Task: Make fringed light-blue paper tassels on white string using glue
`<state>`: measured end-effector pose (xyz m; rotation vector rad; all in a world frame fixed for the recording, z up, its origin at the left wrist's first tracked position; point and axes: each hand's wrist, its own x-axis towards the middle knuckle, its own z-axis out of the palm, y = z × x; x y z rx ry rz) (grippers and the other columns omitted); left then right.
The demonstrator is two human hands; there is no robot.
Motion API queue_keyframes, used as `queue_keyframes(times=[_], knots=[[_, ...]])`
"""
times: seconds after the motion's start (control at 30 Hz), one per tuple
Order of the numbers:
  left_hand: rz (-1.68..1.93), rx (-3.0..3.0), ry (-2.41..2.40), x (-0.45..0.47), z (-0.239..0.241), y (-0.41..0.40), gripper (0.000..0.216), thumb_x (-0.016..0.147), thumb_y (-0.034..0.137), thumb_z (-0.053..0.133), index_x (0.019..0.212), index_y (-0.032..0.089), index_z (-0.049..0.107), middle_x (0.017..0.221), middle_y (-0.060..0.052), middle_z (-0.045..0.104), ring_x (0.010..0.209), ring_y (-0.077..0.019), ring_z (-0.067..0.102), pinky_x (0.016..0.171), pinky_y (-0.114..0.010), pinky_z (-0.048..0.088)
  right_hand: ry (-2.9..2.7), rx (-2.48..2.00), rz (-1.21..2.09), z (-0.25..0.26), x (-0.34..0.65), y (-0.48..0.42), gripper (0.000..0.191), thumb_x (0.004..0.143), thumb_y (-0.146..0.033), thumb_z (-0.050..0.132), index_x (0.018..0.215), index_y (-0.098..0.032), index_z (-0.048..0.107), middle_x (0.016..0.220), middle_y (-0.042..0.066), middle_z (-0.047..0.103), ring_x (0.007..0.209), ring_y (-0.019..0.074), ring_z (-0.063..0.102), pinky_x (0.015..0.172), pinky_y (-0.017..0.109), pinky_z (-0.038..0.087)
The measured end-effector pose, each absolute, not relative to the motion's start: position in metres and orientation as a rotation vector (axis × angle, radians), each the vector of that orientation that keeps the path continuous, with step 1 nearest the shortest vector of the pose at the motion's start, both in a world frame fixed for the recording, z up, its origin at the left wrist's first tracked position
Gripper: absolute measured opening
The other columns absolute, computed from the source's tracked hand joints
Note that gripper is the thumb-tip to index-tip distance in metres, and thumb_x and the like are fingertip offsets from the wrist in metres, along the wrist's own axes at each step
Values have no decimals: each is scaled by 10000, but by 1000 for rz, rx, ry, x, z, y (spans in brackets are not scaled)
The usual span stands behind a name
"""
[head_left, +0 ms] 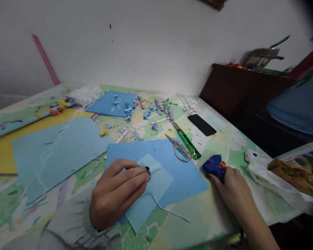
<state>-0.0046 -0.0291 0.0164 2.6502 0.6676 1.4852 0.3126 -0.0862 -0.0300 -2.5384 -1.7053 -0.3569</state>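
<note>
My left hand (pixel 121 187) is closed, its fingers pressed together on a small light blue foam piece (pixel 155 166). Under it lies a larger light blue foam square (pixel 142 211), on top of a mid-blue foam sheet (pixel 182 184). A white string (pixel 169 210) trails out from beneath the fingers toward the right. At the right, my right hand (pixel 231 184) grips a dark blue glue gun (pixel 213 166) with an orange part, low over the table; the hand hides some of it. Gold-handled scissors (pixel 182 151) and a green utility knife (pixel 186 140) lie between the hands, farther back.
A black phone (pixel 202 125) lies at the back right. Several curled foam pieces (pixel 148 111) and scraps are scattered at the back. Another light blue sheet (pixel 59 152) is at left. A plastic bag with food (pixel 294 172) stands near the right edge, by a dark cabinet (pixel 240 93).
</note>
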Motion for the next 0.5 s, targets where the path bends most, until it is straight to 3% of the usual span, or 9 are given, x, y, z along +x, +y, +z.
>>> queue_keyframes(times=[0.1,0.23,0.37,0.43,0.5], knots=[[1506,2685,670,-5,15,-29,162,735,21,655,888,73,672,834,-91,715,821,-202,572,676,-323,515,-1645,-2459,-243,-23,318,-88,305,801,-364,530,908,-79,550,868,169,580,772,289,567,655,363,448],[1491,2775,623,-7,17,-28,145,753,41,640,893,73,661,836,-90,718,793,-202,576,628,-315,521,-1415,-2131,-120,0,301,-105,357,802,-475,480,931,-150,553,842,116,589,753,260,548,639,350,425],[1437,2865,590,-14,12,-25,216,741,66,660,956,83,652,893,-90,716,841,-219,591,651,-323,531,-1161,-1555,779,10,259,-130,471,876,-554,304,852,-177,585,699,81,585,579,183,519,478,277,375],[1398,2902,594,-19,9,-25,251,741,87,668,991,90,647,941,-89,709,874,-223,593,682,-331,534,-1118,-1336,1062,10,239,-139,539,798,-660,368,812,-175,603,602,67,552,489,174,481,420,281,344],[1373,2922,591,-21,6,-25,267,739,94,671,1005,92,645,968,-91,705,887,-222,597,703,-337,534,-1012,-1269,1199,9,223,-143,477,740,-637,510,793,-174,615,532,37,512,429,145,426,403,273,321]])
